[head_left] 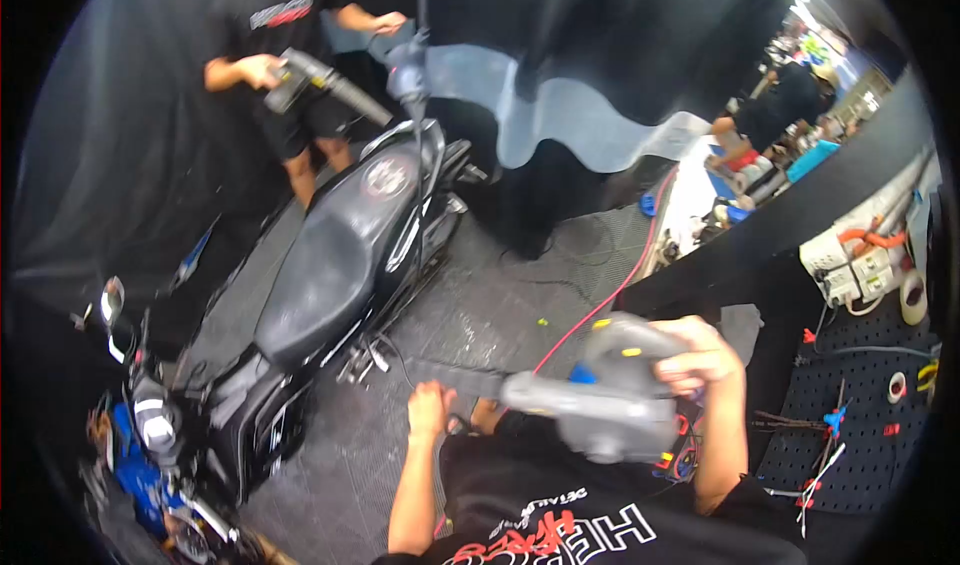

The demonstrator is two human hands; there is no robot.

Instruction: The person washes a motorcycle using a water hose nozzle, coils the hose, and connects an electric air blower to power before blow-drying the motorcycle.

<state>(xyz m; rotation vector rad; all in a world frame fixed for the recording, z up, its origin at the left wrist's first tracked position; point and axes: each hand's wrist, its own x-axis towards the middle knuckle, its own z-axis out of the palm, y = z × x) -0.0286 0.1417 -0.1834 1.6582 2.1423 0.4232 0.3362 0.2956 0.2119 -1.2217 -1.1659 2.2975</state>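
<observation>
My right hand (700, 355) is closed around the handle of a grey blower (610, 400), held level above my body with its dark nozzle (455, 377) pointing left. My left hand (430, 410) is a fist beside the nozzle, closed on a black cord (458, 425); its fingers are partly blurred. Ahead and to the left stands a black motorcycle (320, 275), its seat uppermost and its tail pointing away from me.
Behind the motorcycle a person (285, 25) holds another blower (325, 83). A hanging cable (424, 0) drops near the tail. A red hose (610, 295) crosses the floor. Power outlets (850, 270) and a pegboard (860, 405) are at right; a blue motorcycle (145, 480) is lower left.
</observation>
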